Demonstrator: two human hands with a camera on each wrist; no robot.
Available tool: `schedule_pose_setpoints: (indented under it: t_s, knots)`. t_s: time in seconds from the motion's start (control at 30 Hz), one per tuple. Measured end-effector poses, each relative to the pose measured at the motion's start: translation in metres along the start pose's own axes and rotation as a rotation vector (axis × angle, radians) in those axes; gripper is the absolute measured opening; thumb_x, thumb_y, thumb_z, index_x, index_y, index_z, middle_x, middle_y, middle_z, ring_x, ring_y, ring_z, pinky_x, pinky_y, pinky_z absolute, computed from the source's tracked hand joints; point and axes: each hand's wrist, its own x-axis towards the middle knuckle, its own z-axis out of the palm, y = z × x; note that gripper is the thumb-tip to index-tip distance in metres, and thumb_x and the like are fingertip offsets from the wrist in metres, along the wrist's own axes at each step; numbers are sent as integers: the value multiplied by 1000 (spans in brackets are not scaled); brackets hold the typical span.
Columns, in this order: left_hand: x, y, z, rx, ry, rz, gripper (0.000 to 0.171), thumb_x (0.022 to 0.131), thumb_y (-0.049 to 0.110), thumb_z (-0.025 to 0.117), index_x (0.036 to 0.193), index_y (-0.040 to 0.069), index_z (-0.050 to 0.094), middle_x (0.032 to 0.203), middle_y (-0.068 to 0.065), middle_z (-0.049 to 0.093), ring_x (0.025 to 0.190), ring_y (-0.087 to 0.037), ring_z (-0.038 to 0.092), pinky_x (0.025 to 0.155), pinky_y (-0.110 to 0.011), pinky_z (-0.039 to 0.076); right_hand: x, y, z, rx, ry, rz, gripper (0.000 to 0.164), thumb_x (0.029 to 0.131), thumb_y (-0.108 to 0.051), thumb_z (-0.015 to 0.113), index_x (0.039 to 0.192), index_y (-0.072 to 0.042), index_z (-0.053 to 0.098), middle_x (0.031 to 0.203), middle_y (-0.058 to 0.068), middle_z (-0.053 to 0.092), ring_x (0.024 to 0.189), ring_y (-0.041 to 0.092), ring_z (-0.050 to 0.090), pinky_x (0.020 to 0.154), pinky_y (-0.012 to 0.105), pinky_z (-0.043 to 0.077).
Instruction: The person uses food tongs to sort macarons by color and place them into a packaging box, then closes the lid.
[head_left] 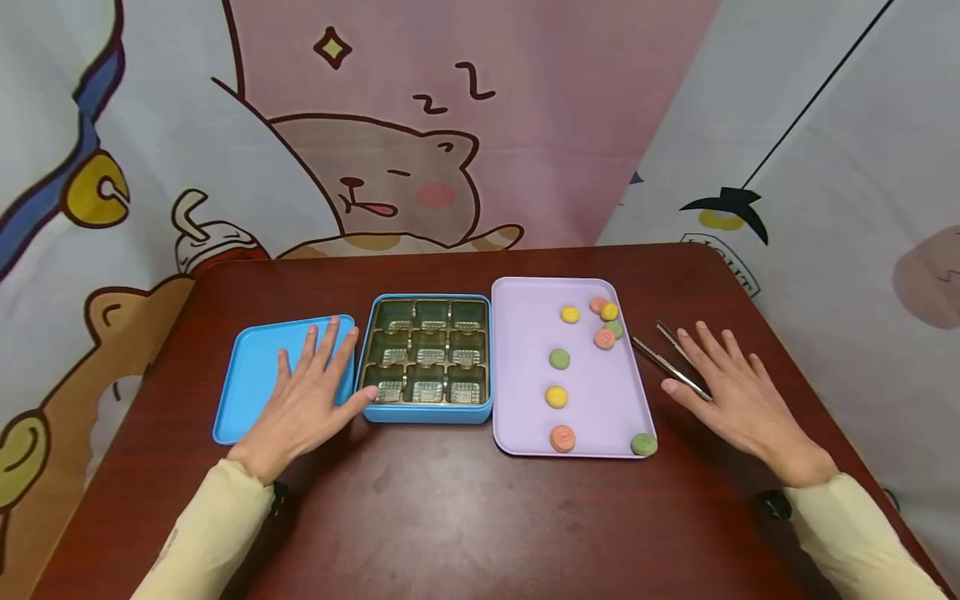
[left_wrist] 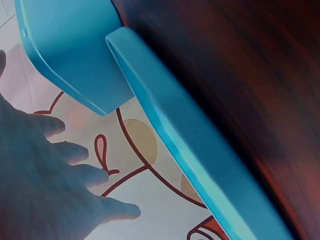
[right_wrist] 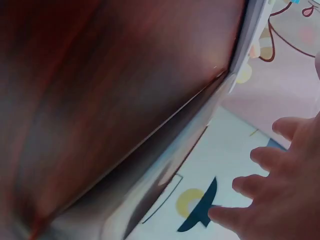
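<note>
In the head view my left hand (head_left: 303, 398), fingers spread, hovers over a shallow blue lid (head_left: 251, 375). Its thumb overlaps the corner of a blue box (head_left: 427, 413), whose gold plastic insert (head_left: 429, 346) has several square compartments with nothing in them. On the right, my right hand (head_left: 738, 408) is spread out too, holding nothing, close over the handle end of metal tongs (head_left: 667, 367). Between box and tongs lies a lilac tray (head_left: 517, 358) with several small macarons, among them a green macaron (head_left: 559, 358), a yellow macaron (head_left: 556, 397) and an orange macaron (head_left: 562, 438).
All this lies on a dark brown wooden table (head_left: 450, 517). Behind it hangs a cloth (head_left: 555, 108) with cartoon animals. One green macaron (head_left: 643, 444) rests at the tray's front right corner; several others cluster at its back right.
</note>
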Motion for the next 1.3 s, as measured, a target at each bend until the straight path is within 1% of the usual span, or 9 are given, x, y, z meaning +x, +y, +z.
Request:
schedule_pose_setpoints:
  t_s: [0.23, 0.4, 0.53, 0.7, 0.8, 0.9, 1.0, 1.13, 1.3]
  knots:
    - [4, 0, 4, -3, -25, 2, 95, 98, 66, 55, 167, 13, 18, 174, -14, 3, 156, -48, 2, 113, -81, 5, -1, 13, 0, 79, -45, 45, 90, 101, -56, 57, 168, -17, 12, 171, 22, 6, 154, 53, -1, 115, 77, 2]
    - [6, -1, 7, -3, -51, 9, 95, 99, 68, 52, 168, 13, 15, 174, -14, 5, 157, -46, 3, 113, -80, 6, 1, 22, 0, 94, -73, 94, 97, 99, -57, 60, 168, -13, 10, 170, 26, 8, 153, 55, 7, 110, 81, 14]
    - [6, -1, 8, -14, -82, 3, 98, 99, 71, 48, 168, 13, 11, 173, -13, 8, 156, -47, 7, 114, -79, 6, 2, 30, 1, 114, -97, 139, 106, 95, -60, 65, 167, -7, 7, 168, 30, 13, 150, 55, 18, 107, 80, 21]
    - [7, 0, 9, -47, -107, -10, 101, 98, 72, 48, 168, 12, 6, 173, -13, 10, 156, -48, 10, 114, -78, 6, 2, 38, 3, 93, -100, 163, 114, 90, -61, 72, 164, 1, 13, 158, 40, 27, 139, 61, 31, 104, 79, 29]
    - [6, 1, 9, -49, -105, -8, 101, 99, 71, 49, 168, 12, 6, 173, -13, 11, 156, -47, 10, 115, -78, 7, 2, 39, 4, 57, -97, 163, 115, 87, -62, 75, 160, 9, 22, 149, 45, 35, 131, 63, 38, 101, 79, 33]
    - [6, 1, 10, -50, -108, 1, 99, 99, 69, 50, 168, 13, 5, 173, -12, 11, 156, -46, 10, 115, -78, 7, 2, 39, 4, 29, -84, 159, 114, 84, -61, 78, 154, 15, 30, 143, 47, 40, 125, 63, 41, 99, 79, 35]
    - [6, 2, 10, -57, -108, 14, 98, 100, 67, 52, 168, 15, 5, 174, -10, 10, 157, -45, 10, 115, -77, 8, 1, 40, 5, 1, -56, 151, 109, 82, -59, 82, 147, 18, 38, 135, 45, 46, 117, 61, 47, 95, 78, 39]
    - [5, 2, 11, -63, -104, 24, 97, 100, 66, 52, 168, 15, 7, 174, -9, 10, 157, -45, 9, 115, -77, 8, 1, 42, 4, -18, -35, 132, 100, 81, -52, 86, 136, 21, 48, 119, 40, 54, 98, 51, 57, 84, 71, 48]
    - [5, 2, 13, -58, -96, 36, 95, 100, 65, 52, 168, 14, 10, 174, -8, 10, 157, -45, 9, 115, -77, 9, 2, 44, 2, -36, -34, 109, 88, 82, -47, 86, 127, 22, 55, 106, 35, 60, 84, 41, 60, 73, 63, 52]
